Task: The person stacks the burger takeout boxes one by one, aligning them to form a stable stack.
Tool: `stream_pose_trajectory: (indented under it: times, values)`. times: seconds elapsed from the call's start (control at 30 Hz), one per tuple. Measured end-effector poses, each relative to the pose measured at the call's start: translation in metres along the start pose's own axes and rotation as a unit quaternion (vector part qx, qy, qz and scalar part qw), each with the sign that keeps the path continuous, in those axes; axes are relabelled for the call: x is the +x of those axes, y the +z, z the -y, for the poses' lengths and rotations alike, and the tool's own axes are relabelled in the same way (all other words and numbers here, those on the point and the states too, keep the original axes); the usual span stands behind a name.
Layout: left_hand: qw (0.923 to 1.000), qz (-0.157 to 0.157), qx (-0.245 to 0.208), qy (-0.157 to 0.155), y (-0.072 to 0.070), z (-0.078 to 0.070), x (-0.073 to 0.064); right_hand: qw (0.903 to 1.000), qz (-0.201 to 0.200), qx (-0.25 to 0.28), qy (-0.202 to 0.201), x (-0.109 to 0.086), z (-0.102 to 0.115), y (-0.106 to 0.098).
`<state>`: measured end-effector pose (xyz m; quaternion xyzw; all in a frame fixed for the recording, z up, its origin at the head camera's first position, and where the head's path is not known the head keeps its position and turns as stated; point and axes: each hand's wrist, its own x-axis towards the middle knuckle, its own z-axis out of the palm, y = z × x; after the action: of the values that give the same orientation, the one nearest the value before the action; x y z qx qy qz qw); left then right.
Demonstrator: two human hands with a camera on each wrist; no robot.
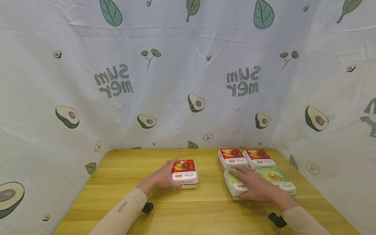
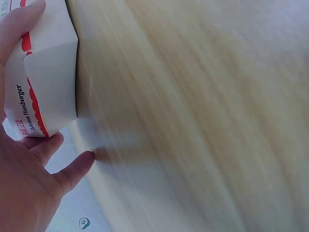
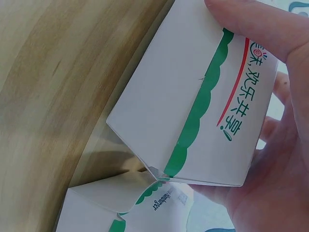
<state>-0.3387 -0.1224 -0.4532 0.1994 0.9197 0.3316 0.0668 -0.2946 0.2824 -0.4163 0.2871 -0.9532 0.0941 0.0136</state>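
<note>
Sleeves (image 1: 118, 212) foremost; left hand (image 1: 163, 175), half-curled, grips red box (image 1: 186, 173), centre tabletop (image 1: 205, 212); right hand (image 1: 255, 184), likewise, grips green box (image 1: 233, 186), right. Grouping appears largely done: four boxes (image 1: 276, 176) together, gripped red one outstanding

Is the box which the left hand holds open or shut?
Shut: the head view shows the box with its printed top flat and no lid raised.

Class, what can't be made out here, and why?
Head view: some lid artwork of the left green-topped hamburger box, under the right hand.
Left wrist view: part of the red-topped hamburger box, cut by top edge.
Right wrist view: part of the other green-topped box, cut by bottom edge.
</note>
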Motion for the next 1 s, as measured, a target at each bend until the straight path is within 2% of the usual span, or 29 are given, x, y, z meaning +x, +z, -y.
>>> stream_pose_trajectory:
  times: [0.5,0.83,1.0]
  values:
    - [1.0000,0.004,-0.005,-0.004,-0.002,-0.002,-0.001,0.9997,-0.013,-0.006,-0.018,0.002,0.006,-0.001]
    - [1.0000,0.002,0.004,-0.004,-0.003,-0.003,-0.002,0.9999,0.000,0.000,0.017,0.007,0.020,-0.010]
    - [1.0000,0.004,0.003,-0.005,-0.002,-0.002,-0.001,0.9999,-0.005,-0.003,0.013,0.011,0.027,-0.015]
